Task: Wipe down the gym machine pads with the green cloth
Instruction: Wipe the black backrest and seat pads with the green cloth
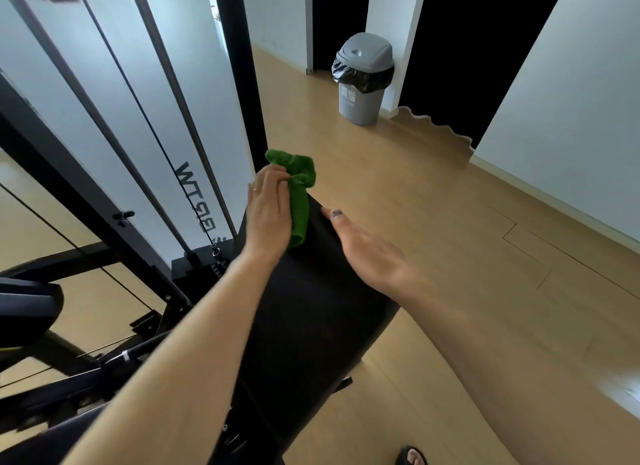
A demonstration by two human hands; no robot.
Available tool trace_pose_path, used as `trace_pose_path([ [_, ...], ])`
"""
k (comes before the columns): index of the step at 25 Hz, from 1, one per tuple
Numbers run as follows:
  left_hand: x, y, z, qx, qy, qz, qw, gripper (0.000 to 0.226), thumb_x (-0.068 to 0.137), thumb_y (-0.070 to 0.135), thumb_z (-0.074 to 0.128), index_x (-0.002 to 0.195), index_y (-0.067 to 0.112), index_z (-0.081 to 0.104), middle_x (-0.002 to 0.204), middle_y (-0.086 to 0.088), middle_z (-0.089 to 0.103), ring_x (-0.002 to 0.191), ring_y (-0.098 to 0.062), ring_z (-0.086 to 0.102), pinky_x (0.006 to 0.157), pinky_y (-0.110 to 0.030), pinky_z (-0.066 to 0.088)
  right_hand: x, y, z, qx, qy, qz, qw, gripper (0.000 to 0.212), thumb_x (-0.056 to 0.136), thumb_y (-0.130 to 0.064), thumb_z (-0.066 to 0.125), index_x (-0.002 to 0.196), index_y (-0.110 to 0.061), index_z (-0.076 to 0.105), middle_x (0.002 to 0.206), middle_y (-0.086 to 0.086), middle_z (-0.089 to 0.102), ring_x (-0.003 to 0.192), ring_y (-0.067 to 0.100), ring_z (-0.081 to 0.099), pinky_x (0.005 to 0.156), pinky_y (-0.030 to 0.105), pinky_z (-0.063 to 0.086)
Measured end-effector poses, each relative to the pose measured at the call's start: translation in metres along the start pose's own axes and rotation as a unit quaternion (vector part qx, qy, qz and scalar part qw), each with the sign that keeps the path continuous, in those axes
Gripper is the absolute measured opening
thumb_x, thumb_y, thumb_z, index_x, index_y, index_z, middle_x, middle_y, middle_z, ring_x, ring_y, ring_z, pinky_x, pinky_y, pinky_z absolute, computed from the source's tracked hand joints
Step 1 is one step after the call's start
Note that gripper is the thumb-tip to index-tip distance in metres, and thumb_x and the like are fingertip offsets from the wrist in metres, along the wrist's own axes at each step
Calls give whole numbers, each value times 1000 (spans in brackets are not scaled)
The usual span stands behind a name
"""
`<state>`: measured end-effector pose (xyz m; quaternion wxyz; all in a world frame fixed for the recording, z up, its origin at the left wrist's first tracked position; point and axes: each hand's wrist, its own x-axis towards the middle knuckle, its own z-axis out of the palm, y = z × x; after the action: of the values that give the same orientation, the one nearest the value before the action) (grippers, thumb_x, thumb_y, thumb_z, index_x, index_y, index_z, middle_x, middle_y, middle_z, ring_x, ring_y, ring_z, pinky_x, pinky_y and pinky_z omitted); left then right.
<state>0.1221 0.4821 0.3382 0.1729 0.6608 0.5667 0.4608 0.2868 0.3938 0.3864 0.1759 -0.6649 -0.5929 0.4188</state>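
Green cloth (298,194) bunched in the left hand (268,211), fingers curled round it and pressing it against the top end of the black pad (311,312); part of the cloth sticks up above the pad's edge, part hangs down its face. Right hand (367,248) flat, fingers straight and together, lying on the pad's right edge just beside the cloth without touching it; it holds nothing. Pad runs long and tilted up away from the camera. Black machine frame (239,66) with steel rods and a cable stands to the left. Grey bin (363,78) with black liner sits on the wooden floor (433,194), well apart, near the white wall.
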Motion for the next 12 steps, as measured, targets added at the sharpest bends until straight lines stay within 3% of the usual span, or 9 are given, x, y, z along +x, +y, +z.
trace_pose_path([
  [2, -40, 18, 9, -37, 20, 19, 999, 22, 105, 14, 37, 106, 8, 58, 122, 0, 54, 120, -14, 43, 110, -33, 35, 0, 11, 2, 66, -20, -7, 998, 60, 91, -79, 4, 141, -67, 34, 157, -18, 40, 146, 17, 33, 121, 49, 18],
  [5, -119, 23, 12, -33, -16, 49, 998, 15, 102, 18, 38, 112, 15, 49, 123, -3, 47, 120, -21, 38, 110, -33, 33, 7, 16, 4, 117, -11, -17, 993, 67, 85, -85, 5, 134, -65, 48, 146, -22, 52, 141, 14, 42, 120, 48, 21],
  [8, -129, -6, 7, 20, -44, 49, 998, 19, 101, 25, 37, 118, 21, 43, 121, -8, 46, 113, -24, 37, 105, -51, 39, 5, 1, 5, 33, 42, -15, 998, 61, 96, -69, 0, 142, -62, 40, 155, -21, 41, 144, 13, 37, 113, 39, 25],
  [10, -97, -25, 3, 59, -34, 96, 993, 18, 101, 24, 37, 118, 19, 44, 120, -7, 44, 111, -25, 38, 102, -48, 37, 5, -3, 8, -21, 39, -16, 999, 61, 95, -70, -2, 146, -63, 31, 158, -23, 36, 146, 14, 34, 113, 41, 25],
  [12, -59, -40, 2, 73, 8, 66, 995, 19, 102, 21, 36, 117, 14, 46, 121, -11, 47, 111, -28, 42, 100, -47, 38, 8, -4, 10, -39, 44, -14, 998, 60, 94, -72, -2, 146, -64, 27, 158, -26, 34, 147, 11, 32, 114, 41, 24],
])
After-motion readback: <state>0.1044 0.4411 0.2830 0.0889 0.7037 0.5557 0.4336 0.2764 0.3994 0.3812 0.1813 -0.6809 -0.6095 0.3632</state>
